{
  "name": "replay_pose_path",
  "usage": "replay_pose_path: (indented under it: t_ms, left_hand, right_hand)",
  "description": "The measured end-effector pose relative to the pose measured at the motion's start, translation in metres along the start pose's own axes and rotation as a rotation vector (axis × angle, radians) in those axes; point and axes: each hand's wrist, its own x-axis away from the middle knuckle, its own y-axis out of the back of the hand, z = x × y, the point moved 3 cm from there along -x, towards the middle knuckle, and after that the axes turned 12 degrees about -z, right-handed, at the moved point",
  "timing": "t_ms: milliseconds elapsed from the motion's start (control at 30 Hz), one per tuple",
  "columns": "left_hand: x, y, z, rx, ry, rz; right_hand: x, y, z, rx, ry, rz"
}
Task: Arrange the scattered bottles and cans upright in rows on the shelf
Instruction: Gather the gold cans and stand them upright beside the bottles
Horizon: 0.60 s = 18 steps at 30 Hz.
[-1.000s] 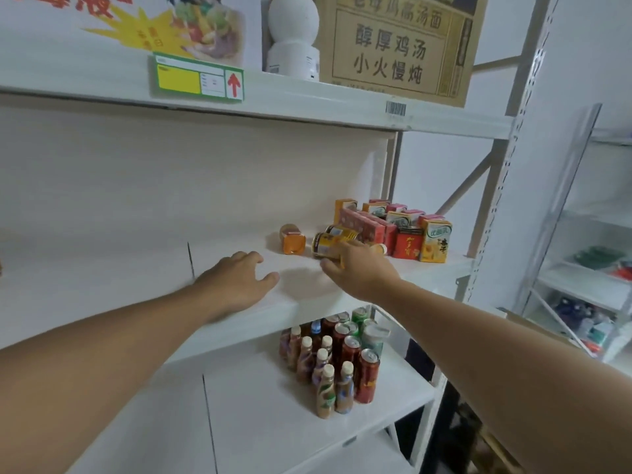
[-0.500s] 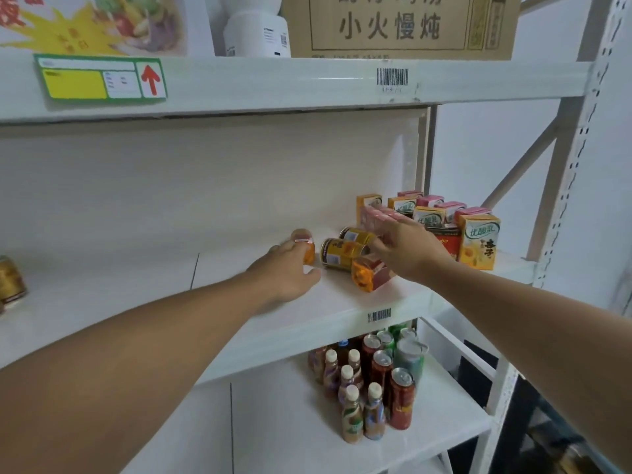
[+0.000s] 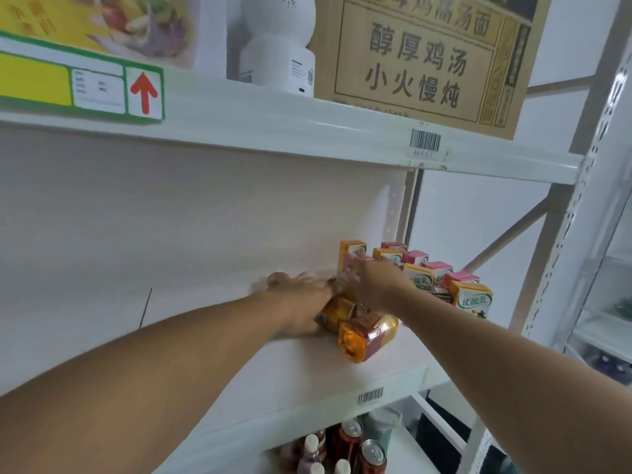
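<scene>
Landmark: the amber bottle [image 3: 367, 333] lying on its side near the front edge of the middle shelf [image 3: 342, 381], base toward the camera, red label wrapped round its body. It's down, not upright, so it counts as not yet sorted.

Just behind and left of the amber bottle lies a yellow can [image 3: 337, 311], also on its side, touching or nearly touching it. The left hand [image 3: 301, 295] reaches in over that can, fingers spread toward the back wall. Prob. going for something behind it, but what is under the palm is hidden, and I can't tell if the fingers are closed on anything.

Behind the amber bottle, the right hand [image 3: 371, 280] stretches to the drink cartons [image 3: 473, 299], fingers loosely apart and blurred; whether it grips one can't be told. Those cartons stand upright in rough rows to the right and rear of the bottle – they look already ordered, so the hand may be steadying them or clearing room.

Below the amber bottle, on the lower shelf, red cans [image 3: 372, 455] and small capped bottles [image 3: 311, 446] stand upright in a cluster.

Judgement: early stage for this shelf – two items still down.
</scene>
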Motion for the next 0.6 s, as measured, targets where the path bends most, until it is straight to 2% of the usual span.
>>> replay_pose_path:
  t_ms: [67, 133, 333, 600]
  left_hand:
    - [0.000, -0.006, 0.002, 0.036, -0.045, 0.009]
    - [0.003, -0.007, 0.006, -0.026, -0.088, -0.049]
    - [0.031, 0.007, 0.016, 0.002, -0.163, -0.073]
    - [0.087, 0.025, 0.036, 0.046, -0.121, -0.064]
  right_hand:
    - [-0.009, -0.013, 0.006, 0.129, 0.069, 0.081]
    - [-0.016, -0.024, 0.012, 0.255, 0.145, 0.160]
    - [-0.021, -0.040, 0.022, 0.429, 0.204, 0.249]
    - [-0.013, -0.022, 0.039, 0.319, 0.214, 0.208]
